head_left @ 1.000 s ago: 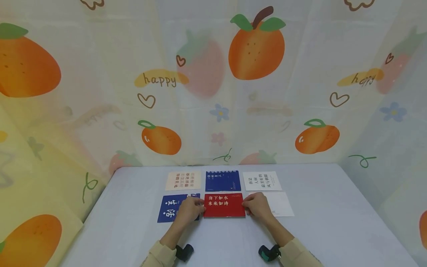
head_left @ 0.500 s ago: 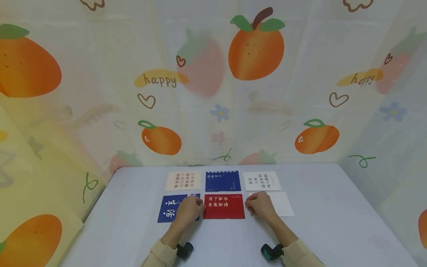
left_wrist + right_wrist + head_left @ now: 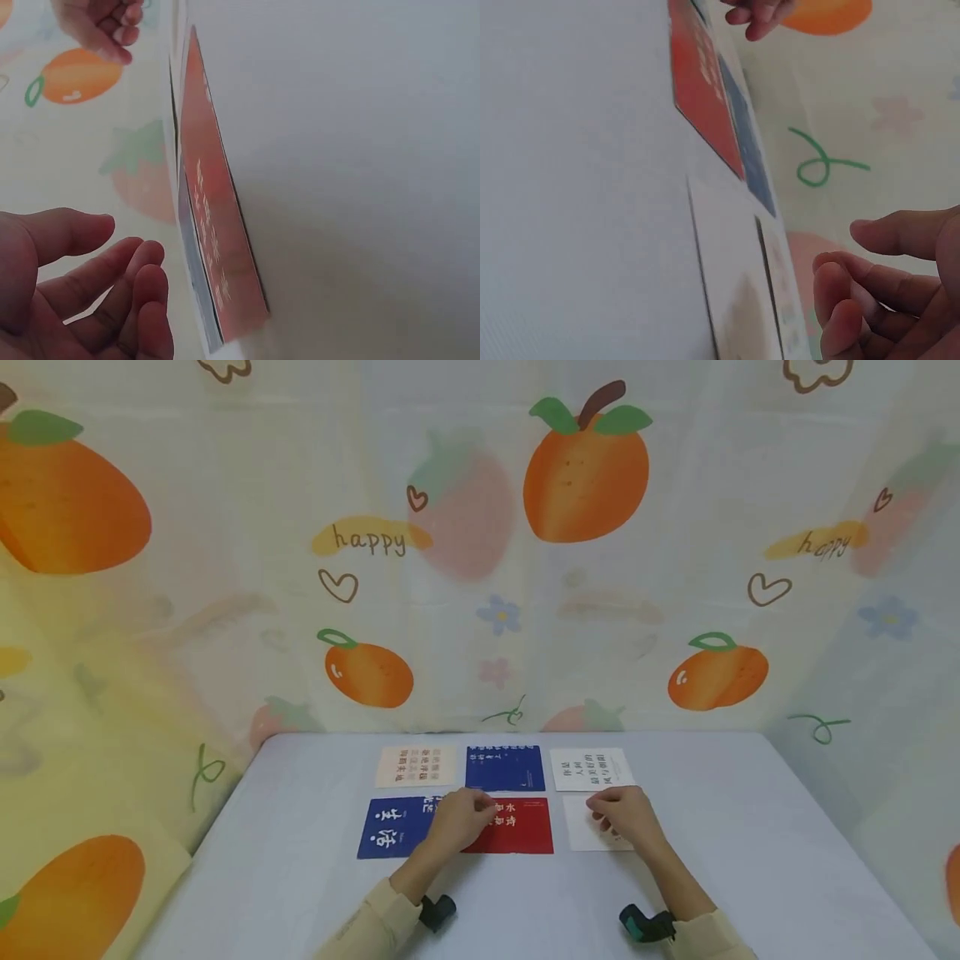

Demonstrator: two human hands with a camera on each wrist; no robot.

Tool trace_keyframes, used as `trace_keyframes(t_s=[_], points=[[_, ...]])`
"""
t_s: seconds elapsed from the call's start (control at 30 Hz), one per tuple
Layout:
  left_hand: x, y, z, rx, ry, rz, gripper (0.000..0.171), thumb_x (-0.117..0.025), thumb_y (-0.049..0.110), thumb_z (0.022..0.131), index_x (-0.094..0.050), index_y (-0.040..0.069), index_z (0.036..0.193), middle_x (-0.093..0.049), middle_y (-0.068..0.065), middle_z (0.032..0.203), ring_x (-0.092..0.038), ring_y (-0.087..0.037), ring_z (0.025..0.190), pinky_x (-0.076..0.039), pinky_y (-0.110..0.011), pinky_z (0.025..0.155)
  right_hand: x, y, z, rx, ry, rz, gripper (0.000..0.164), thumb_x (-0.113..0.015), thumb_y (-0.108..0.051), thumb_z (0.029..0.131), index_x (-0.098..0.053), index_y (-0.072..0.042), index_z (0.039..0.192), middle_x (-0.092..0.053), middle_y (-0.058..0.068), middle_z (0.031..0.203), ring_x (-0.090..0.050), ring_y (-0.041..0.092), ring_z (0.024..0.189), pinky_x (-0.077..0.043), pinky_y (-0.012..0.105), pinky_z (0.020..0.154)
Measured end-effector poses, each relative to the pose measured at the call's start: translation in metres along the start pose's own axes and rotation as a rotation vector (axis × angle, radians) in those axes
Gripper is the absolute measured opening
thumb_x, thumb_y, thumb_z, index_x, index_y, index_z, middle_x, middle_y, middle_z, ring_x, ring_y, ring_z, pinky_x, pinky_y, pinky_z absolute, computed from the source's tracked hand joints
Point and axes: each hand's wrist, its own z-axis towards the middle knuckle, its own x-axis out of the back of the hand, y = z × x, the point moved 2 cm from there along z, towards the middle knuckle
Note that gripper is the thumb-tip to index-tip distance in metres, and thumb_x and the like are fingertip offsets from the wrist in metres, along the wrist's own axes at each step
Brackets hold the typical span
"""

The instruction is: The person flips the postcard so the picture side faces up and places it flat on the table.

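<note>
Postcards lie flat in two rows on the white table. A red postcard [image 3: 525,837] with white lettering is in the middle of the front row, between a blue postcard [image 3: 384,828] and a mostly blank white postcard [image 3: 585,835]. My left hand [image 3: 463,820] hovers over the red card's left part, hiding some lettering. Over the blank card's right side is my right hand [image 3: 630,814]. In the left wrist view the left hand [image 3: 97,292] has loosely bent fingers and holds nothing. The right wrist view shows the right hand [image 3: 892,285] likewise holding nothing, apart from the cards.
Behind stand a cream card [image 3: 415,766], another blue card [image 3: 505,768] and a white lettered card [image 3: 591,768]. A fruit-printed cloth [image 3: 465,635] hangs past the table's far edge. Dark cameras [image 3: 438,912] sit on both wrists.
A second ago both hands held the red card's sides. They have let go and lifted; the left drifted right over the red card, the right moved right. The card lies flat.
</note>
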Motion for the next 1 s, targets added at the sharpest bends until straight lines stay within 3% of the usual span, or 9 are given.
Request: trace_keyframes(t_s=[0.1,0.23,0.47,0.67,0.83,1.0], points=[[-0.008,0.013,0.002,-0.059,-0.015,0.006,0.016,-0.067,0.017,0.089,-0.073,0.007,0.101,-0.071,-0.007,0.094,-0.057,-0.017,0.081,-0.053,-0.035,0.073,0.013,0.005,-0.001,0.001,0.005,-0.016,0.027,-0.063,-0.017,0.090,-0.070,0.007,0.099,-0.066,0.010,0.077,-0.057,0.016,0.062,-0.047,0.027,0.056],[-0.020,0.027,0.004,-0.079,-0.066,-0.049,0.017,-0.068,0.017,0.089,-0.074,0.007,0.102,-0.071,-0.005,0.092,-0.058,-0.016,0.081,-0.054,-0.034,0.073,0.028,0.013,-0.002,-0.021,0.010,-0.055,0.030,-0.062,-0.019,0.090,-0.069,0.009,0.101,-0.067,0.011,0.079,-0.057,0.016,0.064,-0.048,0.027,0.058],[-0.043,0.042,0.010,-0.010,-0.132,-0.161,0.020,-0.071,0.020,0.087,-0.074,0.009,0.104,-0.070,-0.004,0.096,-0.058,-0.014,0.085,-0.055,-0.033,0.077,0.050,0.027,-0.001,-0.043,0.036,-0.142,0.033,-0.062,-0.018,0.090,-0.066,0.012,0.104,-0.065,0.013,0.079,-0.057,0.017,0.066,-0.047,0.027,0.057],[-0.063,0.057,0.015,0.052,-0.151,-0.175,0.026,-0.072,0.022,0.086,-0.072,0.007,0.107,-0.070,-0.005,0.099,-0.058,-0.015,0.086,-0.054,-0.036,0.080,0.066,0.038,-0.002,-0.055,0.055,-0.249,0.038,-0.060,-0.020,0.091,-0.063,0.015,0.107,-0.068,0.018,0.083,-0.061,0.019,0.070,-0.047,0.029,0.058],[-0.071,0.066,0.015,0.142,-0.196,-0.140,0.040,-0.071,0.025,0.086,-0.067,0.000,0.116,-0.067,-0.011,0.111,-0.058,-0.019,0.091,-0.053,-0.042,0.087,0.068,0.045,-0.002,-0.074,0.033,-0.282,0.040,-0.059,-0.022,0.092,-0.063,0.015,0.107,-0.068,0.018,0.085,-0.061,0.021,0.074,-0.048,0.030,0.059],[-0.076,0.075,0.015,0.210,-0.215,-0.135,0.030,-0.071,0.025,0.085,-0.068,-0.002,0.098,-0.062,-0.007,0.081,-0.053,-0.017,0.070,-0.047,-0.030,0.064,0.065,0.045,-0.004,-0.095,0.025,-0.269,0.040,-0.058,-0.021,0.093,-0.062,0.015,0.109,-0.066,0.013,0.076,-0.058,0.018,0.068,-0.046,0.029,0.057]])
